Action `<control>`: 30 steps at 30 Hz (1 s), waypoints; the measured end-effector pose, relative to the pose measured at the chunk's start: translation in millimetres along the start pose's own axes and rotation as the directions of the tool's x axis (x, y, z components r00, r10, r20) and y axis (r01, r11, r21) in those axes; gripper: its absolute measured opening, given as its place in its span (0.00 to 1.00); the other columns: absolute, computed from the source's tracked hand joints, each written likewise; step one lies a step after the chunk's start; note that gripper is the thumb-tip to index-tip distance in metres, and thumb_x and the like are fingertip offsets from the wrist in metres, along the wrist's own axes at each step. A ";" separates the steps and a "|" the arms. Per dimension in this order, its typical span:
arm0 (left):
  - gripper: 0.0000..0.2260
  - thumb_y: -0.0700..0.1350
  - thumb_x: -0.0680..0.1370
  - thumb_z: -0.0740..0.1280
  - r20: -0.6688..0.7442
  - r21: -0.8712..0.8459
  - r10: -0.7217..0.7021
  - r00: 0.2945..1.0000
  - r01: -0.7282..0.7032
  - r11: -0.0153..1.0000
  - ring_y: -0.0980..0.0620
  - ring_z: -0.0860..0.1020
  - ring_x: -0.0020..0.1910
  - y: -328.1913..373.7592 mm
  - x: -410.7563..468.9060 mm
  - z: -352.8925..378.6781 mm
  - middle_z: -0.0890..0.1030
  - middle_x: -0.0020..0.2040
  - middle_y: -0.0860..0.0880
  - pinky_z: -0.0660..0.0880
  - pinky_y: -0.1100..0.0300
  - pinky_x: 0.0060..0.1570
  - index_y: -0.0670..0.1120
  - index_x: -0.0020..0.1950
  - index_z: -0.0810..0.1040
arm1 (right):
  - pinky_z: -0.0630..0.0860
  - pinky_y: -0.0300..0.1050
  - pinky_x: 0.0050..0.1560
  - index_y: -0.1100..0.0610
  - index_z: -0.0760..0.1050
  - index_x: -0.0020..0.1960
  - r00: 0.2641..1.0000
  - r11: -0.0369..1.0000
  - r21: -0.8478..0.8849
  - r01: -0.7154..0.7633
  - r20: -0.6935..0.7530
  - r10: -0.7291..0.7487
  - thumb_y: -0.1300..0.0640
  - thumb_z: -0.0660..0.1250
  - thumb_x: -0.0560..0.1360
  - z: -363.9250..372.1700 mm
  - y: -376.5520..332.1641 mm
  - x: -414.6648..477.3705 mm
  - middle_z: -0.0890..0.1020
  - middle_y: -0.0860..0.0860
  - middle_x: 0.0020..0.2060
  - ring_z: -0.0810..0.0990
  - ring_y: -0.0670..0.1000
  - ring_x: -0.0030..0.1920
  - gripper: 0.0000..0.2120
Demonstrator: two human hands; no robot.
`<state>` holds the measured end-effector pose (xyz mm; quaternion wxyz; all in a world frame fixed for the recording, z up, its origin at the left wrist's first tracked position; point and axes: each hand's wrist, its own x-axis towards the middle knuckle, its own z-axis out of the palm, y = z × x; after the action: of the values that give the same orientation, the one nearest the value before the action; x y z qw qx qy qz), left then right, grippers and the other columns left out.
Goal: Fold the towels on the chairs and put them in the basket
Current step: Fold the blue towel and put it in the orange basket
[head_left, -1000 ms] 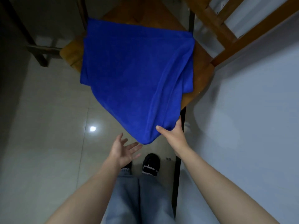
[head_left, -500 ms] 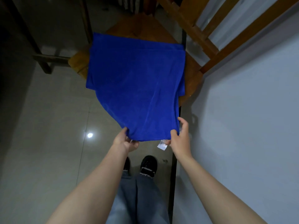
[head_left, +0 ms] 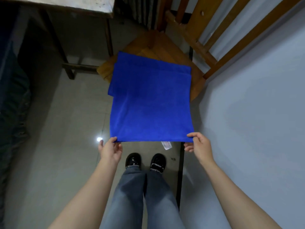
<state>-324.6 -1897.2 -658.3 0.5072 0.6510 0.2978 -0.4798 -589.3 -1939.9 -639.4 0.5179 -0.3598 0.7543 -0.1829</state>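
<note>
A bright blue towel (head_left: 151, 100) stretches from the seat of a wooden chair (head_left: 165, 48) toward me, its far part lying on the seat in layers. My left hand (head_left: 110, 150) pinches the near left corner. My right hand (head_left: 198, 144) pinches the near right corner. The near edge is pulled taut and level between them, above the floor. A small white label (head_left: 166, 145) hangs under that edge. No basket is in view.
A pale wall (head_left: 247, 113) runs close along the right. The chair's slatted back (head_left: 214, 30) leans at the upper right. A table with dark legs (head_left: 69, 47) stands at the upper left over a glossy tiled floor. My black shoes (head_left: 145, 161) are below the towel.
My left hand has gone from open beside the towel to pinching its corner. Both hands have spread apart and drawn the near edge flat and wide toward me.
</note>
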 end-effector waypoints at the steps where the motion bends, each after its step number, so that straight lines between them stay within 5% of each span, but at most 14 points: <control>1: 0.22 0.31 0.76 0.60 0.040 0.022 0.079 0.996 -0.079 0.997 0.53 0.73 0.34 6.1 -9.0 -5.3 0.75 0.39 0.46 0.67 0.64 0.32 0.54 0.63 0.63 | 0.71 0.33 0.27 0.56 0.74 0.42 1.000 1.000 0.000 0.012 -0.007 -0.012 0.69 0.50 0.77 -3.3 -3.6 -8.1 0.79 0.65 0.46 0.76 0.42 0.21 0.17; 6: 0.17 0.29 0.76 0.59 0.185 0.139 0.282 0.941 -0.309 0.941 0.53 0.77 0.39 41.0 -63.0 -34.0 0.78 0.44 0.45 0.75 0.66 0.41 0.35 0.66 0.69 | 0.73 0.27 0.34 0.57 0.74 0.39 0.995 0.989 0.113 0.099 -0.032 -0.096 0.72 0.49 0.75 -29.7 -38.4 -60.5 0.78 0.58 0.45 0.80 0.40 0.28 0.19; 8: 0.18 0.28 0.75 0.60 0.282 0.326 0.367 0.887 -0.448 0.832 0.55 0.78 0.41 55.1 -81.6 -44.0 0.79 0.47 0.45 0.75 0.71 0.41 0.36 0.65 0.71 | 0.72 0.26 0.35 0.59 0.74 0.41 0.988 0.981 0.119 0.152 -0.023 -0.150 0.75 0.49 0.73 -40.5 -50.8 -76.3 0.78 0.55 0.44 0.80 0.40 0.31 0.19; 10: 0.21 0.29 0.74 0.61 0.371 0.595 0.467 0.802 -0.592 0.544 0.52 0.77 0.41 66.0 -102.8 -52.1 0.79 0.50 0.45 0.70 0.75 0.36 0.39 0.67 0.72 | 0.69 0.27 0.32 0.59 0.74 0.44 0.982 0.982 0.029 0.189 -0.008 -0.189 0.77 0.51 0.71 -49.6 -65.6 -93.9 0.79 0.54 0.42 0.77 0.48 0.32 0.18; 13: 0.16 0.29 0.72 0.63 0.532 0.722 0.654 0.538 -0.691 -0.019 0.37 0.78 0.47 85.7 -124.4 -52.6 0.80 0.50 0.37 0.68 0.62 0.44 0.36 0.59 0.78 | 0.63 0.30 0.25 0.58 0.74 0.47 0.965 0.963 -0.061 0.262 0.006 -0.262 0.75 0.55 0.72 -58.5 -86.1 -104.8 0.79 0.49 0.39 0.69 0.47 0.26 0.16; 16: 0.09 0.33 0.73 0.66 0.588 0.717 0.695 0.414 -0.664 -0.211 0.37 0.77 0.48 113.1 -143.2 -39.6 0.78 0.48 0.36 0.71 0.51 0.44 0.37 0.51 0.82 | 0.65 0.26 0.26 0.58 0.74 0.47 0.947 0.945 -0.076 0.318 -0.028 -0.321 0.70 0.61 0.74 -62.6 -111.5 -108.2 0.78 0.47 0.36 0.71 0.42 0.27 0.09; 19: 0.06 0.39 0.71 0.71 0.554 0.743 0.737 0.387 -0.629 -0.229 0.39 0.69 0.57 138.8 -158.0 -38.1 0.74 0.52 0.39 0.69 0.47 0.50 0.42 0.47 0.83 | 0.67 0.25 0.29 0.60 0.75 0.46 0.936 0.938 -0.026 0.345 -0.067 -0.346 0.65 0.63 0.76 -70.3 -131.8 -116.1 0.79 0.49 0.36 0.74 0.42 0.32 0.04; 22: 0.05 0.36 0.69 0.73 0.634 0.689 0.640 0.433 -0.693 -0.213 0.39 0.65 0.66 155.7 -165.9 -47.5 0.73 0.61 0.40 0.63 0.48 0.59 0.42 0.44 0.83 | 0.69 0.24 0.33 0.58 0.75 0.42 0.944 0.945 0.011 0.326 -0.064 -0.325 0.66 0.63 0.76 -79.3 -134.6 -126.4 0.81 0.50 0.36 0.78 0.41 0.37 0.06; 24: 0.06 0.31 0.70 0.71 0.712 0.598 0.495 0.498 -0.800 -0.056 0.45 0.73 0.59 165.6 -170.0 -58.7 0.77 0.58 0.39 0.69 0.60 0.55 0.40 0.43 0.81 | 0.69 0.24 0.31 0.56 0.75 0.40 0.952 0.954 0.016 0.299 -0.075 -0.297 0.66 0.63 0.76 -87.6 -131.0 -133.5 0.82 0.50 0.35 0.78 0.39 0.33 0.09; 26: 0.07 0.28 0.71 0.68 0.750 0.555 0.382 0.541 -0.828 0.083 0.56 0.78 0.42 174.4 -176.4 -69.4 0.81 0.48 0.40 0.70 0.74 0.40 0.39 0.41 0.80 | 0.69 0.24 0.32 0.56 0.76 0.39 0.957 0.958 0.018 0.287 -0.054 -0.285 0.67 0.63 0.75 -96.6 -129.2 -140.7 0.82 0.49 0.33 0.78 0.38 0.31 0.10; 28: 0.06 0.29 0.72 0.68 0.756 0.546 0.331 0.565 -0.823 0.157 0.63 0.76 0.30 182.7 -179.5 -76.8 0.81 0.39 0.41 0.69 0.75 0.32 0.39 0.40 0.79 | 0.70 0.26 0.33 0.56 0.77 0.38 0.958 0.958 -0.009 0.287 -0.008 -0.288 0.67 0.65 0.74 -104.5 -131.1 -146.3 0.82 0.51 0.33 0.78 0.44 0.35 0.09; 30: 0.04 0.32 0.72 0.69 0.746 0.534 0.313 0.588 -0.809 0.245 0.63 0.77 0.29 191.5 -179.5 -82.9 0.82 0.35 0.45 0.70 0.75 0.31 0.40 0.40 0.80 | 0.70 0.32 0.37 0.60 0.78 0.38 0.954 0.954 -0.021 0.300 -0.022 -0.301 0.68 0.66 0.73 -112.5 -136.7 -152.0 0.78 0.54 0.37 0.75 0.49 0.39 0.07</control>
<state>-195.4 -1860.0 -418.1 0.3185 0.7222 -0.3848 -0.4785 -612.6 -1931.6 -407.4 0.4715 -0.4724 0.6988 -0.2573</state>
